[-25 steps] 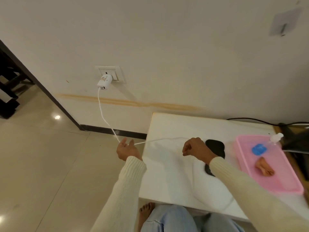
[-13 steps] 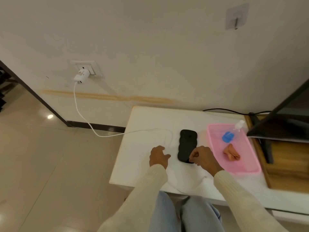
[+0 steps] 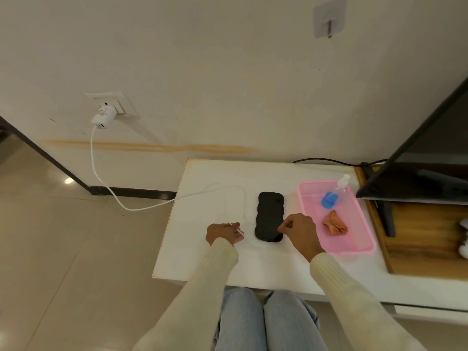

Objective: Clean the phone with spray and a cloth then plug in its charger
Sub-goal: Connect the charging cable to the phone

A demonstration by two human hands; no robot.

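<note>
Left hand had taken up the limp charger cable; right hand seemingly pinched its stiffer end by the rigid phone.

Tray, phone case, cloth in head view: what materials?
Tray: pink plastic, translucent-looking, with a smooth moulded rim and thin walls. Phone case: black, matte, with a wavy rounded edge, likely silicone or soft rubber. Cloth: orange-brown fabric, crumpled in soft folds; weave too small to tell.
</note>
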